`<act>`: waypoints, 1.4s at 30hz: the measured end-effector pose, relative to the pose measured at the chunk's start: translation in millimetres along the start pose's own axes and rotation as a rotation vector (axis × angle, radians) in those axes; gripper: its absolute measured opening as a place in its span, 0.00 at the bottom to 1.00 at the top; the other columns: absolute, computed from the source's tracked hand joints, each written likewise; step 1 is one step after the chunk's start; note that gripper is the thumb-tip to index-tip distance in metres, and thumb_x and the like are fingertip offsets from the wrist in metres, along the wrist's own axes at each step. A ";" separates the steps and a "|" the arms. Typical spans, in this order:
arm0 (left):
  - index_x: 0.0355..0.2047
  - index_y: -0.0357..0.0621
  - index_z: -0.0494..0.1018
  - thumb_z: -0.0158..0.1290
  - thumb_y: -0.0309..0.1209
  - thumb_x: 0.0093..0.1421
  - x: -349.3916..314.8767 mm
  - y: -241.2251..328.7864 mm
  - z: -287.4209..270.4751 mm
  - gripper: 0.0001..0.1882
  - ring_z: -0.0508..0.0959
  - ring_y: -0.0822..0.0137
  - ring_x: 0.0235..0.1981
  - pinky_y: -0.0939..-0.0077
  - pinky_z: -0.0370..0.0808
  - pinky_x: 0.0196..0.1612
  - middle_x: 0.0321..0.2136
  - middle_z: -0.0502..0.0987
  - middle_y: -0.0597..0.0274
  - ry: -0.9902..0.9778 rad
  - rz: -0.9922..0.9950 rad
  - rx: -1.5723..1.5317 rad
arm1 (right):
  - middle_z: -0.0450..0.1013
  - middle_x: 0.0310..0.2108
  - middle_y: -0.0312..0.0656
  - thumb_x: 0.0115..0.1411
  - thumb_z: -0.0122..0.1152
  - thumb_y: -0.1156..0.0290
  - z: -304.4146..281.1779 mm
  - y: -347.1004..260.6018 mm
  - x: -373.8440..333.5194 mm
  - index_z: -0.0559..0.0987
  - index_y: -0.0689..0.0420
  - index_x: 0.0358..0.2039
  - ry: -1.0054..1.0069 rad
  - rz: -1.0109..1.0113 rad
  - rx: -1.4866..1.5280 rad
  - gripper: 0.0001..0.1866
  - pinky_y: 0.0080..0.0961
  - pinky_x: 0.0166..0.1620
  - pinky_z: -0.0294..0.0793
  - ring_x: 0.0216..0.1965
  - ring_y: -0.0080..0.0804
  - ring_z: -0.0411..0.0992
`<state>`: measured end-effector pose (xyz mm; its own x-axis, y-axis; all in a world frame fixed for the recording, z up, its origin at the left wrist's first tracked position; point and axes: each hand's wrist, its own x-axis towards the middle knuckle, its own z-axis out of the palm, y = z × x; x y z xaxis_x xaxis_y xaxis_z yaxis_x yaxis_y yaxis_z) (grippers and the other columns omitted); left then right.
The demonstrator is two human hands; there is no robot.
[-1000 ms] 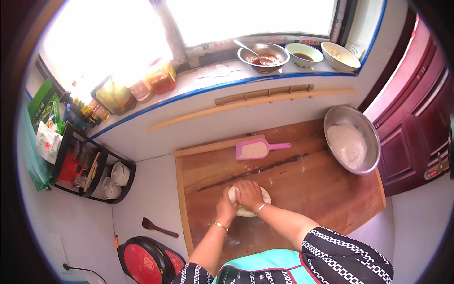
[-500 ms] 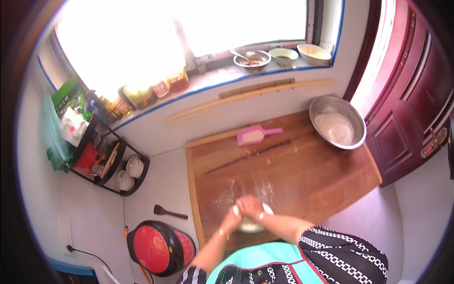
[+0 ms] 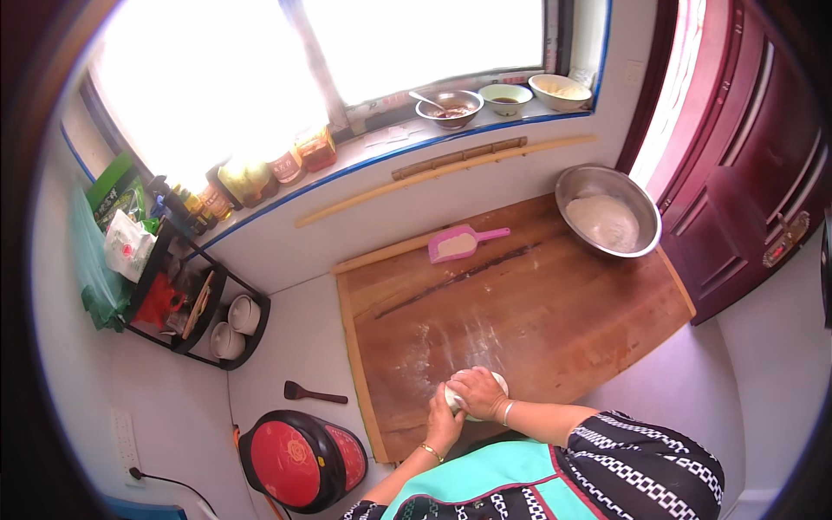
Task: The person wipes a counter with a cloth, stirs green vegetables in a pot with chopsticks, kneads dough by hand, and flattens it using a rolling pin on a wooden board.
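Observation:
A pale lump of dough [image 3: 451, 399] is on the near part of the wooden board [image 3: 555, 321], largely covered by both my hands. My left hand [image 3: 445, 424] grips its left side, with a gold-coloured bracelet at the wrist. My right hand [image 3: 479, 394] lies over the top, fingers curled around the dough toward my left hand; a pale band circles that wrist. Some dough shows past the right knuckles. Smears of white flour [image 3: 475, 342] mark the wood just beyond.
A pink scoop [image 3: 456, 246] holding flour lies at the board's far edge. At the far right stands a steel bowl [image 3: 637, 186] with a pale mass inside. Left of the board are a brown spatula [image 3: 316, 394] and a red-and-black electric cooker [image 3: 282, 459]. Bowls and jars line the windowsill.
My hands have gone from stacked together to spread around the dough, the left low at its side and the right over it. The whole view has shifted slightly.

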<state>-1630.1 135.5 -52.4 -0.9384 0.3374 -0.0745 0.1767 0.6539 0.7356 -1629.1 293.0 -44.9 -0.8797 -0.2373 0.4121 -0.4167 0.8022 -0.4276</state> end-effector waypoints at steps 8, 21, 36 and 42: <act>0.50 0.43 0.65 0.49 0.35 0.58 133.4 -17.5 -33.0 0.20 0.78 0.41 0.36 0.51 0.73 0.40 0.34 0.77 0.39 -0.226 -0.102 0.285 | 0.74 0.37 0.44 0.60 0.48 0.60 58.6 44.1 98.6 0.77 0.52 0.35 -0.062 0.487 0.070 0.12 0.38 0.48 0.66 0.43 0.41 0.71; 0.63 0.47 0.52 0.66 0.33 0.47 35.0 14.9 -24.1 0.46 0.65 0.41 0.55 0.55 0.68 0.55 0.56 0.61 0.39 -0.233 0.175 -0.079 | 0.70 0.46 0.42 0.50 0.61 0.61 -17.9 13.4 3.0 0.73 0.53 0.47 0.050 0.048 0.069 0.23 0.38 0.53 0.62 0.49 0.40 0.67; 0.59 0.35 0.56 0.60 0.42 0.51 158.2 61.3 -65.5 0.41 0.69 0.42 0.54 0.58 0.70 0.53 0.53 0.66 0.36 -0.543 -0.156 0.168 | 0.73 0.34 0.46 0.57 0.52 0.49 -4.2 84.6 110.9 0.77 0.54 0.31 -0.172 0.681 0.716 0.19 0.40 0.42 0.69 0.38 0.45 0.70; 0.64 0.45 0.49 0.66 0.34 0.45 60.5 19.1 -16.6 0.50 0.67 0.42 0.54 0.57 0.69 0.54 0.55 0.63 0.39 -0.206 0.142 -0.003 | 0.69 0.45 0.41 0.44 0.66 0.62 -18.4 35.0 19.2 0.73 0.51 0.45 0.119 0.040 0.060 0.25 0.40 0.54 0.62 0.50 0.40 0.66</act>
<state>-1688.4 157.2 -31.6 -0.8239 0.5567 -0.1060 0.3008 0.5882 0.7507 -1656.3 326.6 -37.2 -0.8639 -0.1368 0.4847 -0.3984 0.7746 -0.4913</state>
